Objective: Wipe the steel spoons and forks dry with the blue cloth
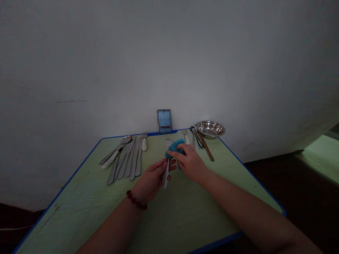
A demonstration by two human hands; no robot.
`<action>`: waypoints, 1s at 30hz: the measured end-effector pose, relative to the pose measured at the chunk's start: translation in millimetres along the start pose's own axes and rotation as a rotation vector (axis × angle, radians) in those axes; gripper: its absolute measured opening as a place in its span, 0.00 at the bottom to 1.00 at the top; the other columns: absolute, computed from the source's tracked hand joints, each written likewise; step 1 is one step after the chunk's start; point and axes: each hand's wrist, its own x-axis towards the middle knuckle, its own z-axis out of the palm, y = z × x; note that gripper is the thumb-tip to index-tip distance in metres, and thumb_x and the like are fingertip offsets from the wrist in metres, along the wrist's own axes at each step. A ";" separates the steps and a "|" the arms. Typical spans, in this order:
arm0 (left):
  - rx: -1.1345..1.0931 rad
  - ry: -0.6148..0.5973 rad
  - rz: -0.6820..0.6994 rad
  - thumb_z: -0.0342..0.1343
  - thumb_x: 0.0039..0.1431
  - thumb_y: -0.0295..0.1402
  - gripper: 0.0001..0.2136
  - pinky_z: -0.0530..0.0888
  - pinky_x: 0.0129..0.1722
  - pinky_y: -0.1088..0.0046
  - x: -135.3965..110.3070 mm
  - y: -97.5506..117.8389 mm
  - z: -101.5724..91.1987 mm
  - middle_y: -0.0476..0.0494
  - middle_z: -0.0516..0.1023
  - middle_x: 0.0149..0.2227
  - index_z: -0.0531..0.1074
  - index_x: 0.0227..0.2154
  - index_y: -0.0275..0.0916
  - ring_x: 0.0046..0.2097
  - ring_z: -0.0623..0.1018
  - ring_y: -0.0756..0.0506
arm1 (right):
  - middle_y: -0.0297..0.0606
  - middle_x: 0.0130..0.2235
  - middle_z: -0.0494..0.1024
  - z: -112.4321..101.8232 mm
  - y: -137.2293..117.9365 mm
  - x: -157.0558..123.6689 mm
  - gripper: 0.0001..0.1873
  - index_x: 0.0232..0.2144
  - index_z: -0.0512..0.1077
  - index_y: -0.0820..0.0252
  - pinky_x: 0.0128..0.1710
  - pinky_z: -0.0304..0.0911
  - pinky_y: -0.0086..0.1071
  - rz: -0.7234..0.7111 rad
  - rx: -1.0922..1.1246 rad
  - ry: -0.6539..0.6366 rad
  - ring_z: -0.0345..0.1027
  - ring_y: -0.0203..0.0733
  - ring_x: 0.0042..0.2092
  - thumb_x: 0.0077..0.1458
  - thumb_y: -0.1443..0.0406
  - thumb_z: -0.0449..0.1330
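Observation:
My left hand (152, 180) is closed round the handle of a metal spoon (166, 169), held upright over the green table (79, 208). A dark red bead bracelet sits on that wrist. My right hand (189, 160) pinches a teal cloth (174, 146) against the spoon's bowl, which is partly hidden by the cloth. Both hands meet at the middle of the table.
Several knives and spoons (125, 155) lie in a row at the back left. A fork (186, 137), scissors-like utensils and wooden chopsticks (206, 145) lie at the back right beside a steel bowl (210, 129). A small blurred card (164, 121) leans on the wall.

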 end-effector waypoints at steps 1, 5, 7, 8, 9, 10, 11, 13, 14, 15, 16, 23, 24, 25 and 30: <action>-0.008 -0.001 0.003 0.52 0.49 0.26 0.08 0.67 0.23 0.81 0.2 -0.3 -0.1 0.41 0.73 0.42 0.71 0.34 0.37 0.39 0.73 0.47 | 0.41 0.39 0.63 0.0 -0.5 0.0 0.17 0.44 0.66 0.55 0.39 0.58 0.37 0.000 0.003 -0.008 0.54 0.41 0.38 0.52 0.69 0.50; -0.057 -0.007 0.016 0.53 0.48 0.27 0.08 0.69 0.30 0.78 2.2 -2.6 -1.4 0.42 0.74 0.41 0.71 0.33 0.36 0.42 0.72 0.47 | 0.41 0.39 0.63 0.2 -2.5 -0.1 0.17 0.44 0.66 0.54 0.39 0.58 0.36 -0.011 0.026 -0.023 0.54 0.41 0.38 0.51 0.70 0.50; -0.076 -0.020 0.022 0.54 0.48 0.26 0.09 0.69 0.32 0.77 3.4 -3.8 -2.4 0.42 0.74 0.39 0.71 0.34 0.35 0.42 0.73 0.47 | 0.41 0.39 0.63 0.0 -3.3 0.0 0.17 0.44 0.66 0.54 0.39 0.58 0.36 -0.018 0.034 -0.025 0.53 0.41 0.37 0.51 0.69 0.50; -0.082 -0.026 0.025 0.54 0.48 0.26 0.09 0.69 0.32 0.77 3.9 -4.2 -3.0 0.42 0.75 0.38 0.71 0.34 0.35 0.41 0.73 0.48 | 0.41 0.39 0.63 -0.2 -3.6 0.0 0.16 0.44 0.67 0.54 0.39 0.58 0.36 -0.018 0.038 -0.027 0.53 0.40 0.37 0.51 0.69 0.50; -0.086 -0.033 0.026 0.54 0.48 0.26 0.09 0.69 0.33 0.77 4.3 -4.6 -3.4 0.43 0.75 0.38 0.71 0.35 0.35 0.40 0.73 0.48 | 0.41 0.39 0.63 -0.4 -3.8 0.0 0.16 0.44 0.67 0.54 0.39 0.58 0.35 -0.015 0.043 -0.027 0.53 0.40 0.37 0.52 0.69 0.50; -0.089 -0.038 0.028 0.54 0.48 0.25 0.09 0.69 0.33 0.77 4.6 -4.8 -3.8 0.43 0.75 0.37 0.71 0.34 0.35 0.40 0.73 0.48 | 0.41 0.39 0.63 -0.5 -3.9 0.0 0.16 0.43 0.67 0.54 0.39 0.58 0.35 -0.014 0.046 -0.026 0.53 0.40 0.37 0.52 0.69 0.50; -0.090 -0.045 0.031 0.54 0.48 0.25 0.09 0.69 0.34 0.77 4.7 -4.9 -4.1 0.43 0.75 0.37 0.71 0.34 0.35 0.40 0.73 0.48 | 0.41 0.39 0.63 -0.6 -3.9 -0.1 0.16 0.43 0.67 0.54 0.38 0.58 0.35 -0.014 0.045 -0.025 0.53 0.40 0.37 0.52 0.69 0.50; -0.084 -0.062 0.038 0.54 0.48 0.25 0.08 0.69 0.35 0.76 4.6 -4.9 -4.4 0.43 0.75 0.37 0.71 0.34 0.35 0.40 0.73 0.48 | 0.41 0.39 0.63 -0.6 -3.5 -0.2 0.16 0.43 0.67 0.54 0.39 0.57 0.35 -0.020 0.035 -0.021 0.53 0.40 0.37 0.52 0.69 0.50; -0.077 -0.070 0.039 0.53 0.48 0.25 0.08 0.70 0.35 0.75 4.4 -4.8 -4.5 0.42 0.75 0.38 0.71 0.34 0.35 0.40 0.73 0.48 | 0.41 0.39 0.63 -0.5 -3.1 -0.3 0.16 0.43 0.67 0.54 0.39 0.57 0.35 -0.023 0.027 -0.021 0.53 0.41 0.37 0.52 0.69 0.50; -0.069 -0.074 0.036 0.53 0.48 0.25 0.08 0.70 0.35 0.75 4.2 -4.8 -4.4 0.42 0.75 0.39 0.71 0.34 0.35 0.40 0.73 0.48 | 0.41 0.39 0.63 -0.3 -2.6 -0.3 0.16 0.44 0.67 0.54 0.39 0.57 0.35 -0.023 0.019 -0.018 0.53 0.41 0.37 0.51 0.69 0.50; -0.059 -0.074 0.028 0.53 0.49 0.25 0.08 0.70 0.35 0.75 3.9 -4.8 -4.2 0.42 0.74 0.39 0.71 0.34 0.36 0.40 0.73 0.48 | 0.41 0.39 0.63 -0.1 -2.1 -0.3 0.16 0.44 0.66 0.54 0.39 0.57 0.35 -0.017 0.011 -0.016 0.54 0.41 0.37 0.51 0.69 0.50; 0.013 -0.053 -0.035 0.53 0.49 0.25 0.10 0.70 0.33 0.75 0.5 -3.9 -2.2 0.41 0.72 0.44 0.71 0.36 0.38 0.37 0.74 0.49 | 0.42 0.40 0.63 -0.1 1.0 -0.3 0.18 0.45 0.65 0.54 0.39 0.57 0.37 0.054 -0.022 0.028 0.55 0.42 0.39 0.52 0.70 0.48; 0.018 -0.055 -0.038 0.53 0.49 0.25 0.10 0.70 0.33 0.75 0.1 -3.5 -1.8 0.41 0.72 0.44 0.71 0.36 0.37 0.38 0.74 0.49 | 0.42 0.40 0.63 -0.4 1.0 -0.2 0.18 0.45 0.65 0.54 0.39 0.57 0.37 0.067 -0.023 0.032 0.55 0.43 0.40 0.52 0.70 0.48; 0.022 -0.056 -0.038 0.53 0.48 0.25 0.10 0.70 0.33 0.75 -0.3 -3.0 -1.4 0.41 0.72 0.44 0.71 0.36 0.37 0.38 0.74 0.48 | 0.42 0.40 0.63 -0.8 1.0 -0.2 0.18 0.45 0.65 0.54 0.39 0.57 0.37 0.080 -0.023 0.036 0.55 0.43 0.40 0.52 0.70 0.47; 0.012 -0.053 -0.033 0.53 0.49 0.25 0.10 0.70 0.33 0.75 -0.8 -1.1 -0.3 0.40 0.72 0.44 0.72 0.35 0.36 0.39 0.73 0.48 | 0.42 0.40 0.64 -2.0 0.0 0.0 0.18 0.44 0.66 0.54 0.38 0.57 0.38 0.114 -0.018 0.037 0.55 0.43 0.40 0.52 0.70 0.46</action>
